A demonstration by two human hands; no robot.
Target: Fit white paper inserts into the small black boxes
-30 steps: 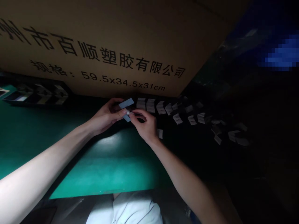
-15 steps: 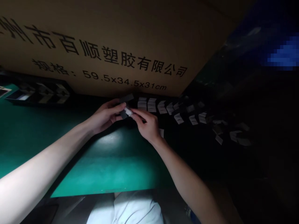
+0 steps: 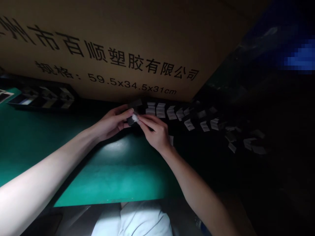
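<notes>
My left hand (image 3: 114, 121) is closed on a small dark box (image 3: 131, 121), held just above the green table. A flap-like dark piece (image 3: 136, 104) shows above my left fingers; it may be part of the same box. My right hand (image 3: 156, 131) pinches a small white piece (image 3: 135, 118) against the box, its fingertips almost meeting my left thumb. The exact kind of the white piece is too small and blurred to make out. Right of my hands, several folded white cards (image 3: 160, 110) stand in a row on dark pieces, partly lost in shadow.
A large printed cardboard carton (image 3: 137, 39) rises behind the green table (image 3: 118, 177). At the left lies a black tray (image 3: 41, 105) with several compartments. More pale papers (image 3: 248, 143) lie scattered in the dark at the right. Blue plastic (image 3: 300, 59) shows at the upper right.
The dark box has tilted slightly in my left hand. My right fingers have shifted a little at the white piece; both hands otherwise stay in place.
</notes>
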